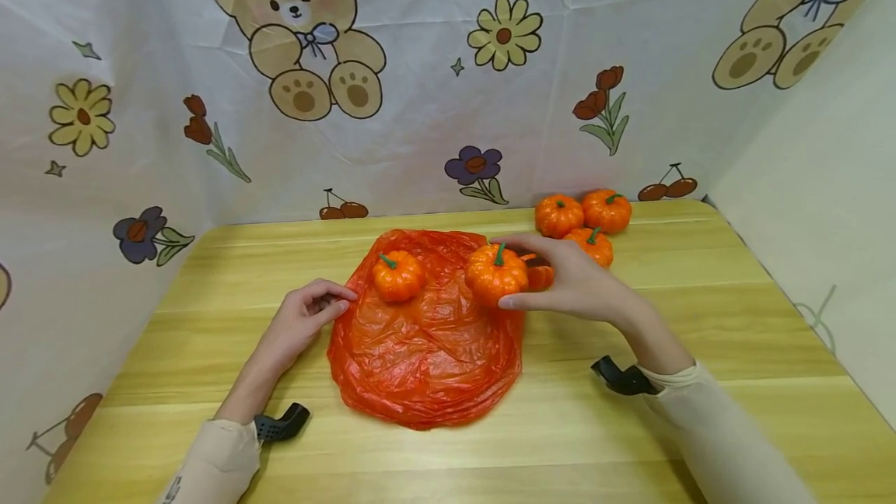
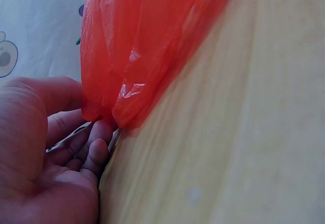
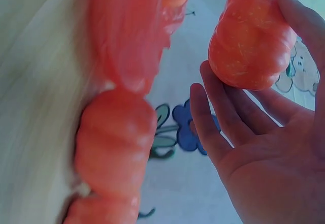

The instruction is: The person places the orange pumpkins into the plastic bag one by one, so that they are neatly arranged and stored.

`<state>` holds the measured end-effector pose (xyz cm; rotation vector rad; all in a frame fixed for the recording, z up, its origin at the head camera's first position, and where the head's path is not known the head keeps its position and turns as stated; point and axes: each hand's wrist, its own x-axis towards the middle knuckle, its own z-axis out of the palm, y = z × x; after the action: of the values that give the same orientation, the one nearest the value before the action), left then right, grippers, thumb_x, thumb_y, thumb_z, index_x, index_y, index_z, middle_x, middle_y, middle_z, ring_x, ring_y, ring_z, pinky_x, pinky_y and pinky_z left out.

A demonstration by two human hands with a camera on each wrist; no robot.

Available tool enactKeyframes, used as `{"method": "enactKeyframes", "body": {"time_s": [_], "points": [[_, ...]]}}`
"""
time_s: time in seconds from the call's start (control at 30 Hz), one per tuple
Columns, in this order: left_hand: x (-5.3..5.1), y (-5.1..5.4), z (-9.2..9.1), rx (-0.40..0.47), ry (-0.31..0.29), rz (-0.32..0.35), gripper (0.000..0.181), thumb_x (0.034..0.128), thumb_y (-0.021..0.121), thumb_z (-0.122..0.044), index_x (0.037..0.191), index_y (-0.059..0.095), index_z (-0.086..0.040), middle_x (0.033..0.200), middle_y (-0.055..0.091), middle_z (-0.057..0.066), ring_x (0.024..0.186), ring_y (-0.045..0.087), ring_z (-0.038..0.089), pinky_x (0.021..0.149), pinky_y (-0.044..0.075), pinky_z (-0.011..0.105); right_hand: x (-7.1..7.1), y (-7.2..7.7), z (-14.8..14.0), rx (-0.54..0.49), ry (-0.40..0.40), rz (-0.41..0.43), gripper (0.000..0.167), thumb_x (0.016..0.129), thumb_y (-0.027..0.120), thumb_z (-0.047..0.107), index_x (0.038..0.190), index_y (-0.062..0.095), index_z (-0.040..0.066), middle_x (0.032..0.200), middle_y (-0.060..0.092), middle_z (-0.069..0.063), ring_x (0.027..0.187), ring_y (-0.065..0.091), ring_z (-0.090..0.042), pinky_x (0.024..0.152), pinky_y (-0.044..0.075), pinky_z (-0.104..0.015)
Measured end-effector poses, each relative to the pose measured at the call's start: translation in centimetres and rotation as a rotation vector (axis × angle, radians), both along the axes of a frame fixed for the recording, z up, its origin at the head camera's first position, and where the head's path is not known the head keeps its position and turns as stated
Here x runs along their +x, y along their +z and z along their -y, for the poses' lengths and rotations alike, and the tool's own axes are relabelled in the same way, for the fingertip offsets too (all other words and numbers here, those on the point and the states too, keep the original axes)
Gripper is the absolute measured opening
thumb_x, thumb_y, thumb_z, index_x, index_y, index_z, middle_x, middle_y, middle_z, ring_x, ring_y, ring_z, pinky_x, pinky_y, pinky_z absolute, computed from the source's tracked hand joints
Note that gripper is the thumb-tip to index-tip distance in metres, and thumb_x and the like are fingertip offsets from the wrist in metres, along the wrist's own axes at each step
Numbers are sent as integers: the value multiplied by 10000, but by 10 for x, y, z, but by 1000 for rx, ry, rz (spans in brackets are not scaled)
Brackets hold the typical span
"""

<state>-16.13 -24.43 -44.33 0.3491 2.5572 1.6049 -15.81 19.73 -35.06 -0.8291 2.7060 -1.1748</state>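
Observation:
A red plastic bag [image 1: 427,356] lies spread on the table, its edges bunched into a rounded shape. My left hand [image 1: 299,321] pinches the bag's left edge; in the left wrist view the thin red film [image 2: 134,46] gathers at the fingertips. With thumb and fingers, my right hand [image 1: 577,274] holds a small orange pumpkin [image 1: 496,277] with a green stem. In the right wrist view this pumpkin [image 3: 251,36] is raised above the table. Another pumpkin [image 1: 397,277] rests on the upper left part of the bag. Partly hidden behind the right hand is one more pumpkin [image 1: 540,275].
At the table's back right sits a group of pumpkins: one at the left [image 1: 558,216], one at the right [image 1: 607,211] and one in front [image 1: 595,246]. A printed cloth [image 1: 413,138] hangs behind the wooden table [image 1: 448,469]. A white wall [image 1: 826,208] stands at the right.

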Motion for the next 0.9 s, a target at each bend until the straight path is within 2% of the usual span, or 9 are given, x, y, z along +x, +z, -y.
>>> {"method": "enactKeyframes", "body": {"time_s": [0.2,0.33,0.5,0.63,0.9], "points": [[-1,0,-2,-3,-1,10,203,1039,695,-252,1173,764,-116,1224,707,90,973,580,182,797,485,210,-6,0,24,-37,44,16,777,824,904,467,1498,569,274,1413,650,85,1305,606,-175,1137,459,-532],[-2,2,-2,-7,-3,6,204,1039,696,-253,1173,765,-116,1218,704,90,953,562,191,783,470,216,-8,-2,43,-43,81,20,763,827,896,485,1488,571,288,1391,653,114,1286,613,-131,1128,478,-474],[-2,2,-2,-7,-1,3,197,1037,699,-240,1171,767,-114,1208,708,87,943,560,188,776,467,217,-9,-3,68,-37,124,29,775,831,890,495,1500,549,303,1390,651,93,1295,605,-126,1122,487,-456],[-1,1,-2,0,2,4,189,1038,697,-227,1168,767,-108,1206,711,94,942,564,183,773,469,215,-10,-2,87,-45,127,20,785,837,887,483,1507,519,301,1388,647,68,1309,596,-134,1112,496,-451],[0,0,-1,-2,7,3,187,1039,696,-245,1163,768,-125,1212,714,81,954,569,186,778,478,211,-9,-3,124,-41,167,19,736,847,878,484,1455,550,230,1348,659,84,1264,612,-92,1089,515,-385]]}}
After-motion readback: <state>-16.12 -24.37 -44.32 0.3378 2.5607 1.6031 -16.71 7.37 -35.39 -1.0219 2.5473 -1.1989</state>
